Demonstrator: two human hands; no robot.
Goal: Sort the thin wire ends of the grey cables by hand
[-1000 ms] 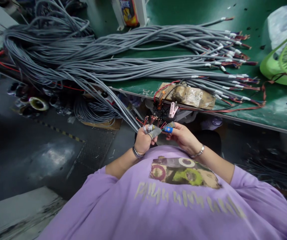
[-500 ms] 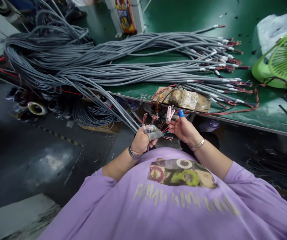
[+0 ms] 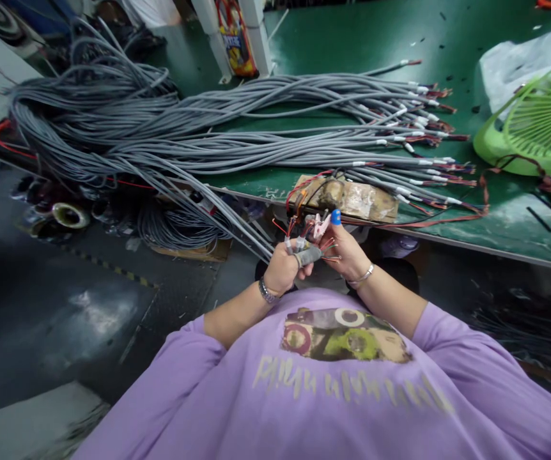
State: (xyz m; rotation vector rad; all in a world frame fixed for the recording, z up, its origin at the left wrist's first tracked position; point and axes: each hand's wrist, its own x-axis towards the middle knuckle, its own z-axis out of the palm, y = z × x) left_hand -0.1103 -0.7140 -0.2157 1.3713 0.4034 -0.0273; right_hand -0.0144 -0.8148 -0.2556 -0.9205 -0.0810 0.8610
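Note:
My left hand (image 3: 282, 269) is closed around several grey cables (image 3: 310, 256), whose stripped ends fan out in thin coloured wires. Just to the right, my right hand (image 3: 347, 254) has a blue cover (image 3: 335, 216) on its thumb. A pink clip (image 3: 321, 226) sits against that thumb, pinched by the fingers, which are partly hidden. The loose coloured wire ends (image 3: 332, 249) reach in front of the right fingers; whether they touch is unclear. Close beyond the hands, a taped cardboard-coloured block (image 3: 364, 199) lies at the bench edge with red and orange leads by it.
A thick bundle of grey cables (image 3: 199, 144) lies across the green bench (image 3: 352, 38), stripped ends to the right. A green fan (image 3: 510, 144) and a clear plastic bag (image 3: 519, 67) stand at the right. Coiled cable (image 3: 179, 223) and wire spools (image 3: 71, 215) are below the bench.
My right hand has moved left, closer to the wire ends in my left hand. The pink clip has tilted. The whole view has shifted slightly.

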